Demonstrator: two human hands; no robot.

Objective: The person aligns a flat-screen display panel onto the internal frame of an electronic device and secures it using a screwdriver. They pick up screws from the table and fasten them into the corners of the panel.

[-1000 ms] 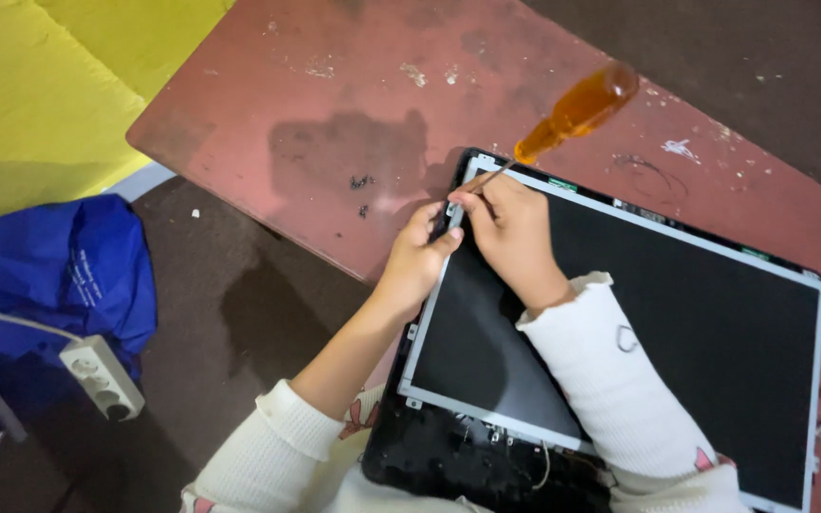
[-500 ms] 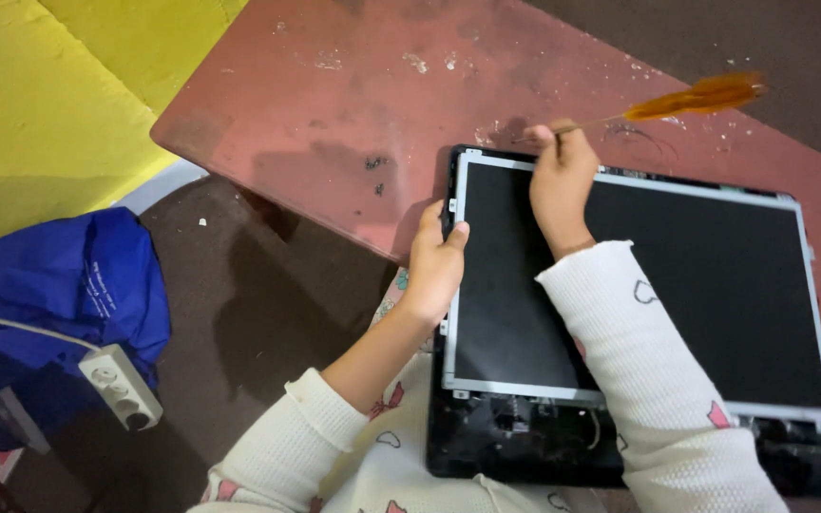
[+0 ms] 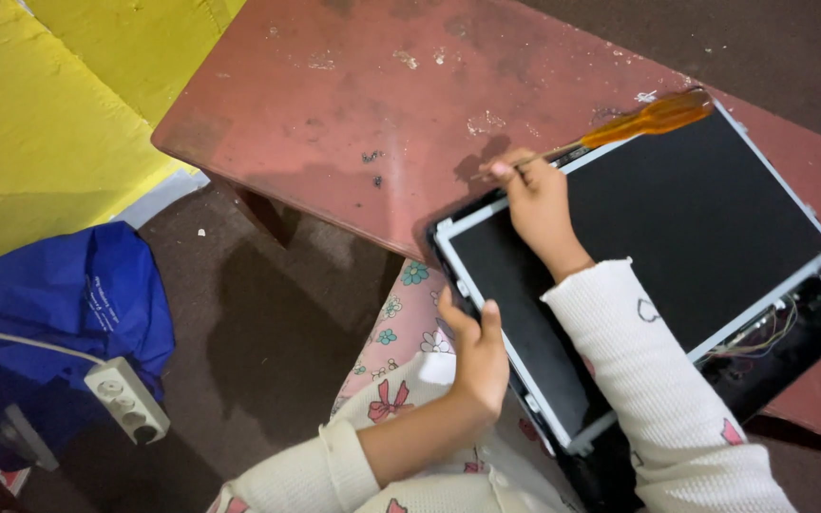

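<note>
A flat black screen panel in a metal frame lies tilted over the edge of a worn reddish table, partly resting on my lap. My left hand grips the panel's near left edge. My right hand rests on the panel's upper left corner and holds a screwdriver with an orange translucent handle, its shaft lying almost flat along the top edge. Loose wires show at the panel's lower right side.
A blue bag lies on the dark floor at the left, with a white power strip and its cable beside it. A yellow wall stands behind. My floral trousers show under the panel.
The panel has swung clockwise and slid toward my lap. My left hand has moved down its left edge. The screwdriver has dropped from upright to nearly flat along the top edge.
</note>
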